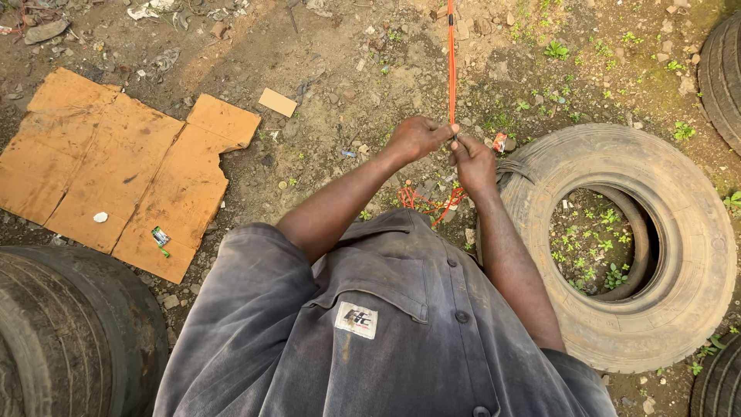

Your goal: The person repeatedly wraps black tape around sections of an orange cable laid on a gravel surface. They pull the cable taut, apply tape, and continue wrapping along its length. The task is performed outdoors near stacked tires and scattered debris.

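An orange cord runs taut from the top of the view down to my hands. My left hand pinches the cord near its lower end. Close beside it, my right hand holds the same cord with its fingertips. More of the orange cord lies in a loose tangle on the dirt below my hands. Both forearms reach out from my grey work shirt.
A worn tyre lies flat on the ground at the right, weeds growing in its hole. Another dark tyre sits at the lower left. Flattened cardboard lies on the dirt at the left. Further tyres show at the right edge.
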